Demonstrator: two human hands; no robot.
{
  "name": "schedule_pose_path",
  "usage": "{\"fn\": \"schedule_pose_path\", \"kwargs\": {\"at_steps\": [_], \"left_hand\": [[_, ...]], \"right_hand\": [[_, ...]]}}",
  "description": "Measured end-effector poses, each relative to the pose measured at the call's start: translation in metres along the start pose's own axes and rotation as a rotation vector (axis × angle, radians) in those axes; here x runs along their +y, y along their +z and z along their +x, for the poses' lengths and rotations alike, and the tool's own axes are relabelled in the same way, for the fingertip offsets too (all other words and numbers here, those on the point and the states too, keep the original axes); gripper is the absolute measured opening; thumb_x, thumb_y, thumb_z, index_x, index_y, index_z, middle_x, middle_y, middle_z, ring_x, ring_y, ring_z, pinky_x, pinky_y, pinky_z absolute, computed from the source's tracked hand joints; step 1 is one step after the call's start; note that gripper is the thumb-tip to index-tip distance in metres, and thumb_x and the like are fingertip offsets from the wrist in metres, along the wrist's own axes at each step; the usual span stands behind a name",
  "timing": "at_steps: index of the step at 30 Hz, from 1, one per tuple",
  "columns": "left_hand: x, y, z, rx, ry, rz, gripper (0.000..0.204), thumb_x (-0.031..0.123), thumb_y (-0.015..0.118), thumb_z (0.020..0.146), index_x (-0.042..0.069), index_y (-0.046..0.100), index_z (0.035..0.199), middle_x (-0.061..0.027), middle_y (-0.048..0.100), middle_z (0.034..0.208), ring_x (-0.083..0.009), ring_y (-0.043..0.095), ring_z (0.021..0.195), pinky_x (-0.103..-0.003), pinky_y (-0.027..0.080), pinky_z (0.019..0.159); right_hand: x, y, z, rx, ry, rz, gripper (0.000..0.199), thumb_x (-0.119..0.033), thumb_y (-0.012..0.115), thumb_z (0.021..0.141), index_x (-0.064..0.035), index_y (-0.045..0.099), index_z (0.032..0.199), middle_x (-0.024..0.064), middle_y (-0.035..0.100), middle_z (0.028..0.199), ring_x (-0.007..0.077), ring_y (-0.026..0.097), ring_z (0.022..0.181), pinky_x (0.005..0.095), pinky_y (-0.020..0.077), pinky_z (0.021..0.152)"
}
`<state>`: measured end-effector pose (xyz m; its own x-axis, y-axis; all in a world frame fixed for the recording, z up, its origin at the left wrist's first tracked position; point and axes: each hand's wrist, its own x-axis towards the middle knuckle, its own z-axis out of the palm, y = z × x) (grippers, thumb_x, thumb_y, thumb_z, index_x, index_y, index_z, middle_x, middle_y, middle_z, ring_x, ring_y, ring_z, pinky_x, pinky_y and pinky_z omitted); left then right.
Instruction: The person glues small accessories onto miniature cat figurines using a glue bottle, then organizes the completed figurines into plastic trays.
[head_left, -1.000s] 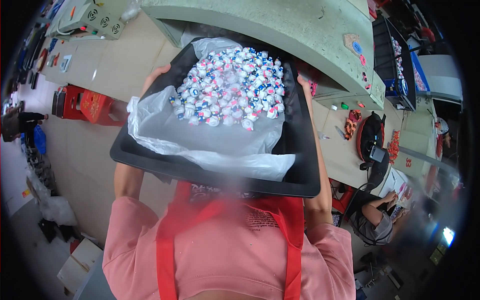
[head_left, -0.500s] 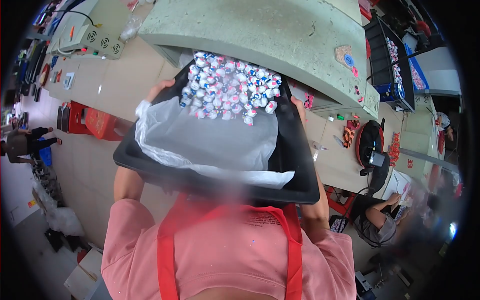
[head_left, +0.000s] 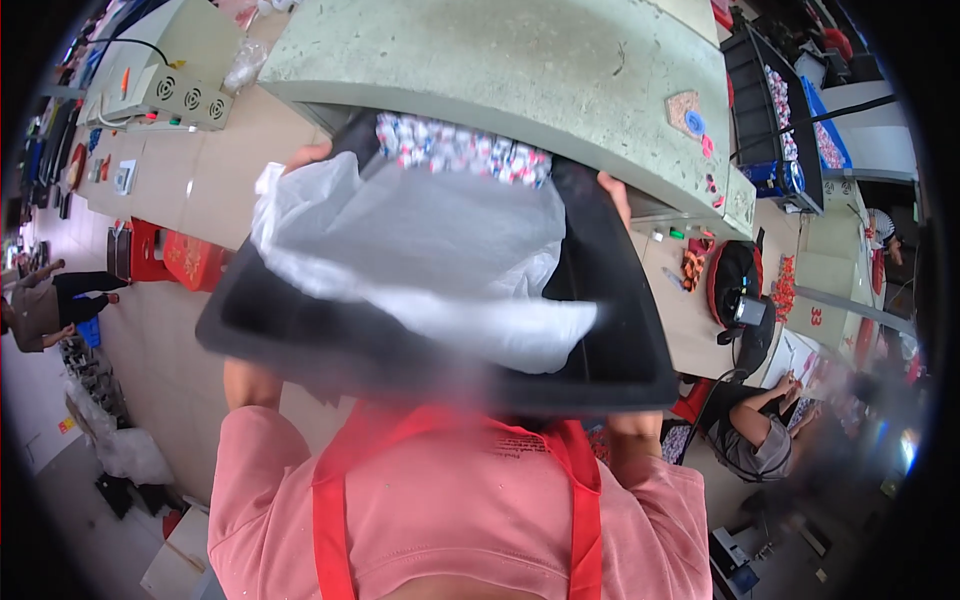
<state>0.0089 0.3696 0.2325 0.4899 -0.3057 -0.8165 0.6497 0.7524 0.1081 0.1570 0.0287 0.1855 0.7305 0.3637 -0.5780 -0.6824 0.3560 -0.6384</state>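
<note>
I hold a black plastic tray (head_left: 635, 310) in front of my chest, one hand at each long side. My left hand (head_left: 309, 154) grips its far left edge, with the fingers partly hidden behind a plastic sheet. My right hand (head_left: 616, 196) is closed on the far right edge. The tray tilts, its near end higher than its far end. A translucent white plastic sheet (head_left: 430, 225) lines it, crumpled along the near side. Many small white pieces with pink and blue marks (head_left: 465, 150) are bunched at the far end, blurred by motion, under the front of a pale green machine.
The pale green machine top (head_left: 480, 60) spans the far side. Red stools (head_left: 190, 262) stand at the left. On the right are a black-and-red bag (head_left: 735, 285), a seated person (head_left: 760, 430) and a black crate (head_left: 765, 110) holding similar pieces. Another person (head_left: 55, 300) is at the far left.
The tray's near end has come up toward me and tilted more steeply. The small pieces have slid to the far end, leaving more of the sheet bare. Both hands keep their grip.
</note>
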Motion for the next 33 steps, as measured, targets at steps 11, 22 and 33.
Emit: {"fn": "schedule_pose_path", "kwargs": {"at_steps": [11,22,33], "left_hand": [[-0.018,-0.005,-0.02,-0.117,0.174,0.036,0.032,0.038,0.058,0.081,0.009,0.065,0.091,-0.0111,0.066,0.091,-0.0277,0.062,0.081,-0.044,0.048,0.078],[-0.054,-0.032,0.013,0.224,0.541,0.063,0.04,0.036,0.056,0.079,0.003,0.06,0.101,-0.0149,0.064,0.096,-0.0306,0.061,0.085,-0.041,0.046,0.082],[-0.11,0.003,-0.036,0.167,1.112,0.404,0.035,0.008,0.052,0.085,0.007,0.048,0.119,-0.0101,0.049,0.116,-0.0171,0.05,0.104,-0.027,0.038,0.092]], "right_hand": [[0.022,-0.022,0.009,-0.081,0.074,0.026,0.036,-0.036,0.049,0.083,-0.0044,0.059,0.098,0.0046,0.06,0.082,0.0166,0.056,0.071,0.0291,0.0426,0.065],[0.036,-0.014,-0.008,0.121,0.005,-0.204,0.038,-0.042,0.05,0.081,-0.0065,0.061,0.09,-0.0008,0.051,0.064,0.0122,0.049,0.057,0.0272,0.0393,0.053],[0.025,-0.024,-0.03,-0.078,0.225,-0.004,0.044,-0.04,0.05,0.081,-0.0042,0.058,0.105,0.0053,0.059,0.088,0.0171,0.053,0.082,0.0277,0.0411,0.073]]}}
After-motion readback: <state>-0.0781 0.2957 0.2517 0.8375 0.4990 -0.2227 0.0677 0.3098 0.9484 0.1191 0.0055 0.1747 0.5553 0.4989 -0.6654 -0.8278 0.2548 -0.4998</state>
